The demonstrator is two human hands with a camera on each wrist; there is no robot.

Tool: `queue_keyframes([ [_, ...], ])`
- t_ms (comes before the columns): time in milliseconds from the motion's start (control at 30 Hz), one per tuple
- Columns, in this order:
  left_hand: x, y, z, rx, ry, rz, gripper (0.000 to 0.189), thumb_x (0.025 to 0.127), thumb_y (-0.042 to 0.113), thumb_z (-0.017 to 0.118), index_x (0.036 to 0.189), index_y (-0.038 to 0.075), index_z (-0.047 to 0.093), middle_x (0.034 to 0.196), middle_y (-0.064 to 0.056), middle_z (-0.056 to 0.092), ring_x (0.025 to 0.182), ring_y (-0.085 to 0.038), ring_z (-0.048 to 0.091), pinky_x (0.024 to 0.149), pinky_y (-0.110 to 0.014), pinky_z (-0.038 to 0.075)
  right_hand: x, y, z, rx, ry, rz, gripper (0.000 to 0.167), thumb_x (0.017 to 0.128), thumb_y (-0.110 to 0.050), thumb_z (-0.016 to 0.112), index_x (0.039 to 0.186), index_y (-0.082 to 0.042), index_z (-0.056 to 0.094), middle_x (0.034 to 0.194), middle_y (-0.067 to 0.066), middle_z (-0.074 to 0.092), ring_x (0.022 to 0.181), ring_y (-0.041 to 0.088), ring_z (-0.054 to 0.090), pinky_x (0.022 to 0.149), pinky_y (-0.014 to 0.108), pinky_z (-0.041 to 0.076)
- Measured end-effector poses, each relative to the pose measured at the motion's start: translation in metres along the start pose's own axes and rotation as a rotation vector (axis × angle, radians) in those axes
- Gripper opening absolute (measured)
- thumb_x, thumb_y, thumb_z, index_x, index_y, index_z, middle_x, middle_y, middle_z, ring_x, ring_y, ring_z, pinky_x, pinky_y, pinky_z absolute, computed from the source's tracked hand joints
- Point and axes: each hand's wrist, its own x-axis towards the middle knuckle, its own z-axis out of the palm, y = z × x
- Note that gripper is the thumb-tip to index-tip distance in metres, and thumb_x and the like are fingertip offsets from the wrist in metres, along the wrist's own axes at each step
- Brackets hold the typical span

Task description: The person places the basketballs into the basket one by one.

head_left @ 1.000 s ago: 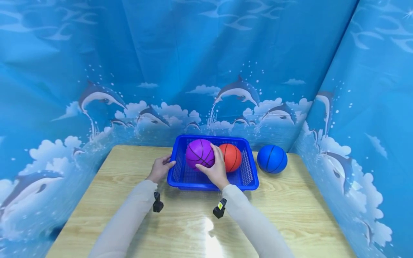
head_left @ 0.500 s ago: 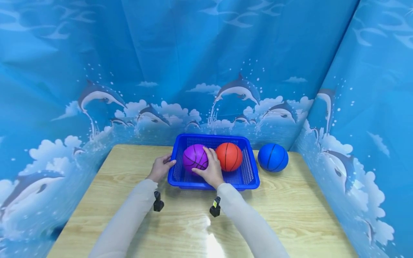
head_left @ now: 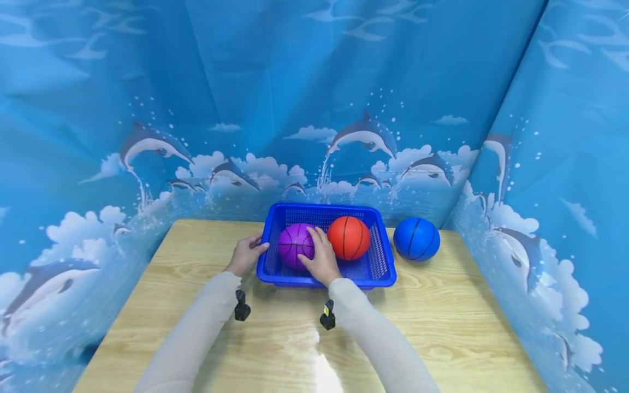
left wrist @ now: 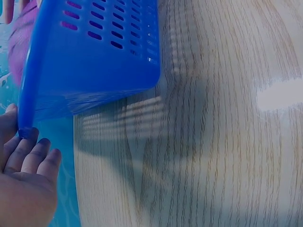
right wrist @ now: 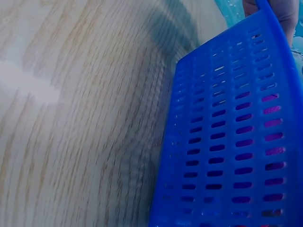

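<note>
A purple toy basketball (head_left: 292, 245) lies in the left half of a blue plastic basket (head_left: 314, 284). My right hand (head_left: 321, 261) holds this ball from its right side, thumb in front and fingers over the top. Beside it in the basket sits a red toy basketball (head_left: 349, 238). My left hand (head_left: 243, 255) grips the basket's left rim; in the left wrist view the thumb and fingers of my left hand (left wrist: 26, 184) pinch the rim's corner. The right wrist view shows the basket's slotted side (right wrist: 227, 132), while my right hand is out of that view.
A blue toy basketball (head_left: 416, 239) rests on the wooden table (head_left: 275, 349) just right of the basket. Behind the table hangs a dolphin-print curtain (head_left: 275, 109), with another stretch along the right side. A black wrist camera sits under each sleeve.
My right hand has lowered the purple ball and shifted it left, away from the red ball, to the basket's left half. My left hand keeps its place on the rim.
</note>
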Motion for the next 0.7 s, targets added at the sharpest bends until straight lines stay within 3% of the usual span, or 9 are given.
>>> queue_keyframes([
  [300, -0.0023, 0.0042, -0.0004, -0.009, 0.004, 0.032, 0.048, 0.095, 0.005, 0.058, 0.137, -0.013, 0.041, 0.131, -0.033, 0.049, 0.123, -0.042, 0.050, 0.105, -0.044, 0.043, 0.0015, 0.0008, -0.0006, -0.011, 0.001, -0.018, 0.074, 0.080, -0.019, 0.079, 0.143, -0.004, 0.042, 0.149, 0.021, 0.036, 0.134, 0.041, 0.037, 0.112, 0.053, 0.034],
  [700, -0.0039, 0.0041, -0.0008, 0.003, -0.007, -0.007, 0.049, 0.097, 0.009, 0.057, 0.140, -0.009, 0.040, 0.136, -0.030, 0.047, 0.127, -0.039, 0.047, 0.107, -0.044, 0.042, -0.0027, -0.0021, -0.0015, -0.022, -0.018, -0.012, 0.075, 0.081, -0.021, 0.077, 0.144, -0.005, 0.040, 0.151, 0.020, 0.032, 0.137, 0.041, 0.033, 0.112, 0.053, 0.033],
])
